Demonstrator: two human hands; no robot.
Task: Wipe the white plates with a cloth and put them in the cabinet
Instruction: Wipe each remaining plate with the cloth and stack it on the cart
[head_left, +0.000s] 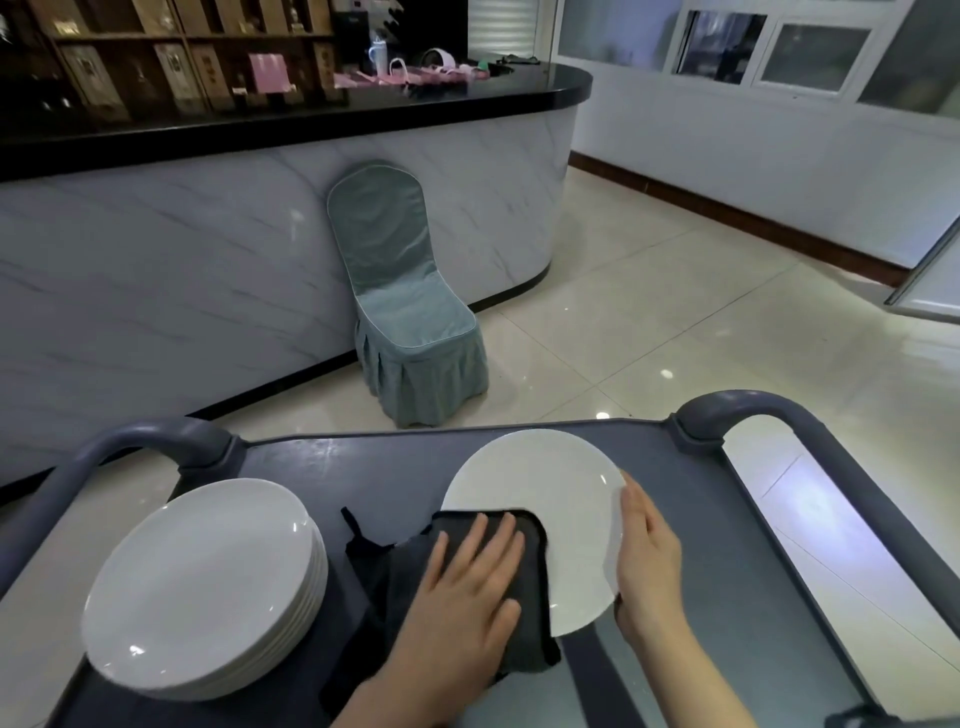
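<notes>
A single white plate (545, 478) lies on the grey cart top (337, 467), right of centre. My left hand (467, 597) presses flat, fingers straight, on a dark cloth (530, 613) that covers the plate's near-left part. My right hand (647, 551) rests against the plate's right rim, fingers fairly straight along the edge. A stack of several white plates (202, 587) sits on the cart's left side.
The cart has raised grey handles at the far left (156, 436) and far right (748, 405). Beyond it stand a chair in a blue-green cover (410, 312) and a curved marble counter (208, 260) with a black top. Tiled floor stretches to the right.
</notes>
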